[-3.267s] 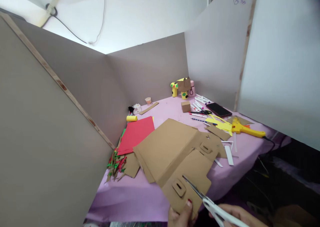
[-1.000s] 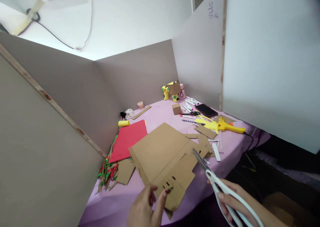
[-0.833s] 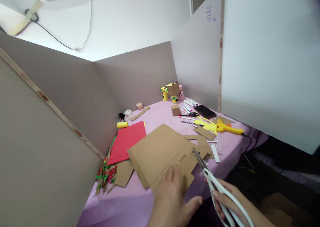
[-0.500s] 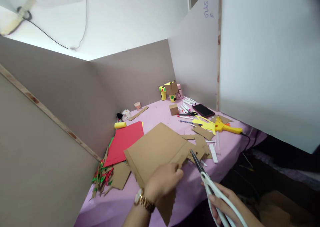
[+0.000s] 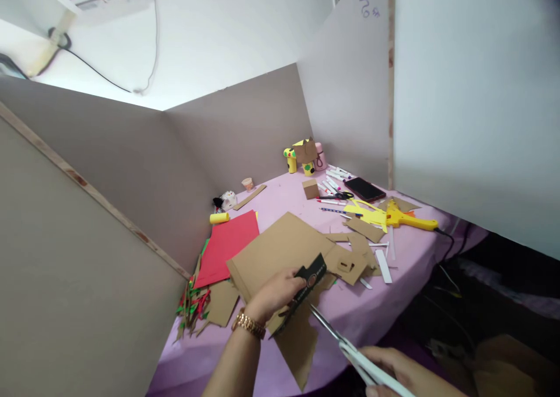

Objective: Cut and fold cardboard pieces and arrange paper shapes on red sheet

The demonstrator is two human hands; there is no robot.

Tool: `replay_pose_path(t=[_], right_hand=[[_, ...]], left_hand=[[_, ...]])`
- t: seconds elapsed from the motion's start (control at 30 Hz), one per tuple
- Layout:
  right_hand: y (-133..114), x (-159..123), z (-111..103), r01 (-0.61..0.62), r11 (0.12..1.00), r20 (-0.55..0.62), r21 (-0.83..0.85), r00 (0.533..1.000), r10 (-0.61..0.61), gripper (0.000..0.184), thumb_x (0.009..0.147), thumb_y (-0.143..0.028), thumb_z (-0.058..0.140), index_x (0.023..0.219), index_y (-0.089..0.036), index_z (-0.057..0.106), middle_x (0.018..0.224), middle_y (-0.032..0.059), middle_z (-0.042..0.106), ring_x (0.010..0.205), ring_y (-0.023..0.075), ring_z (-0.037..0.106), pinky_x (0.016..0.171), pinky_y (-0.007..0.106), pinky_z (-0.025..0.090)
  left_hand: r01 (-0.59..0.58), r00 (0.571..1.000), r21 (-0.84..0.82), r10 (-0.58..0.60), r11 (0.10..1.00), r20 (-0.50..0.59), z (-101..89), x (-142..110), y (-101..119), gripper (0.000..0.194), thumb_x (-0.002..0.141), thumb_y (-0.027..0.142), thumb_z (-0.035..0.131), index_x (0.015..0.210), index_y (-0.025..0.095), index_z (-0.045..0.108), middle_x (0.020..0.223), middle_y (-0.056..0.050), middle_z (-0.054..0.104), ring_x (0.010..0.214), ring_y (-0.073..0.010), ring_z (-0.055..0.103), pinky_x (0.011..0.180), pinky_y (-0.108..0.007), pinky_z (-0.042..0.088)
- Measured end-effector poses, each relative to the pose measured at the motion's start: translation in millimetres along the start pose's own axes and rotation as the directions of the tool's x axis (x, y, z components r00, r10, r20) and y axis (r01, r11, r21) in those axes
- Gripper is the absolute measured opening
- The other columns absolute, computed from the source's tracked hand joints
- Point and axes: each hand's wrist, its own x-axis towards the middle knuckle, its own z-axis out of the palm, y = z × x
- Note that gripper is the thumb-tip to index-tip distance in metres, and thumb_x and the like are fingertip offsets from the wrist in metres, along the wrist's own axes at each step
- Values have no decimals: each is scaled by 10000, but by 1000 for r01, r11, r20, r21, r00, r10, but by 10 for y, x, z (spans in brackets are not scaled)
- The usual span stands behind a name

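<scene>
My left hand (image 5: 282, 292), with a gold watch on the wrist, grips a dark printed cardboard piece (image 5: 315, 272), thumb on its printed face. Under it lies a large brown cardboard sheet (image 5: 284, 239), and a pointed cardboard scrap (image 5: 300, 344) hangs toward the table's front edge. In my right hand (image 5: 385, 365) are white-handled scissors (image 5: 345, 344), their blades nearly together and the tips close to the lower edge of the dark piece. Part of the right hand's fingers is out of frame.
Red sheets (image 5: 231, 245) and a heap of paper scraps (image 5: 192, 309) lie at left. At right are a yellow glue gun (image 5: 409, 217) with a cord, a phone (image 5: 364, 188), markers (image 5: 335, 181) and cardboard offcuts (image 5: 363, 230). Partition boards (image 5: 245, 128) enclose the table.
My left hand has lifted a piece of cardboard, and its dark printed side now shows. The scissors have swung down and left toward it, their blades closer together. The view has shifted slightly.
</scene>
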Motion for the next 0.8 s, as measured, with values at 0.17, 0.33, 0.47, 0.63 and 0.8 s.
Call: replay_pose_path(t=[0.17,0.33,0.47,0.63,0.8], right_hand=[[64,43,-44,-79,997,86,-3,993,79,580,688,-658,556,985,-161,587,771,8,478,590,93,446,491,169,395],[-71,78,-53,-151,988,139,-36,978,154,580,664,-681,553,919,-161,576,664,-35,395,526,82,424,409,154,332],[-142,99,-18,-169,984,132,-63,976,176,576,629,-720,540,802,-171,548,638,-53,344,507,78,409,403,161,327],[-148,107,17,-197,978,107,-64,973,203,582,612,-745,528,772,-186,511,633,-55,352,513,82,419,411,167,332],[-64,114,69,-211,977,90,-18,973,212,540,643,-711,546,750,-184,499,639,-48,376,519,78,423,411,164,317]], left_hand=[[-61,997,36,63,997,-45,25,-66,44,377,804,454,350,852,193,618,807,-20,628,729,-179,527,670,-285,400],[-122,991,63,126,990,-49,104,-142,62,443,818,506,358,1005,224,645,1022,-32,672,914,-213,579,816,-313,404],[-141,981,26,144,990,-133,187,-167,-74,495,844,503,321,1156,219,581,1191,-43,617,1078,-204,542,932,-308,369],[-105,958,-6,100,994,-269,307,-252,-453,475,804,303,422,1251,159,491,1254,-79,572,1157,-194,499,989,-312,344],[-106,959,-89,78,990,-273,461,-384,-736,623,747,315,520,1327,126,397,1385,-108,433,1265,-209,386,1061,-324,268]])
